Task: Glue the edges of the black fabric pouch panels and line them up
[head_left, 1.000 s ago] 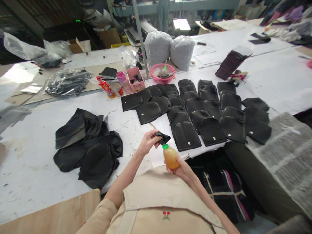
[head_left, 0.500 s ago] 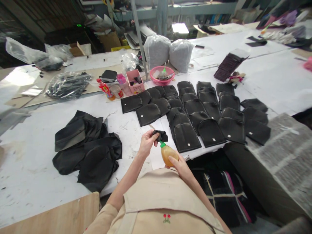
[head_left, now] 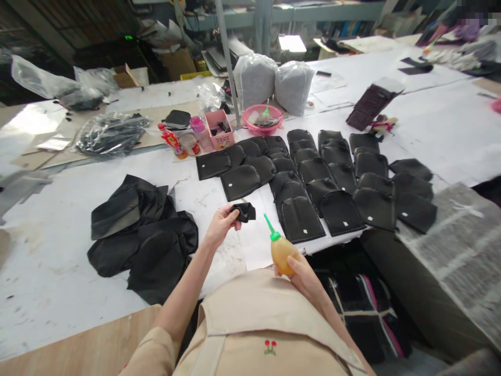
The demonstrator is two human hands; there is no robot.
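Pinched in my left hand (head_left: 224, 224) is a small folded black piece of material (head_left: 246, 212), held above the white tabletop. My right hand (head_left: 298, 269) is wrapped round a squeeze bottle (head_left: 284, 253) of amber liquid, probably glue, with a green nozzle (head_left: 271, 226) pointing up and to the left. The nozzle tip is apart from the black piece. To the right of the bottle, several overlapping rows of black rounded pieces (head_left: 300, 219) lie flat, some with small white tags. Left of my left arm is a loose heap of black pieces (head_left: 156, 250).
A pink basin (head_left: 263, 130), a pink box (head_left: 225, 140) and a red-labelled bottle (head_left: 169, 137) stand behind the rows. Two stuffed clear bags (head_left: 256, 78) rest beside a metal pole (head_left: 227, 57). At right is a grey wrapped bale (head_left: 465, 250). Another person's arm shows at far right.
My left hand has moved left with the black piece, and my right hand has drawn the bottle to the right. The nozzle, which was at the piece, is now clear of it.
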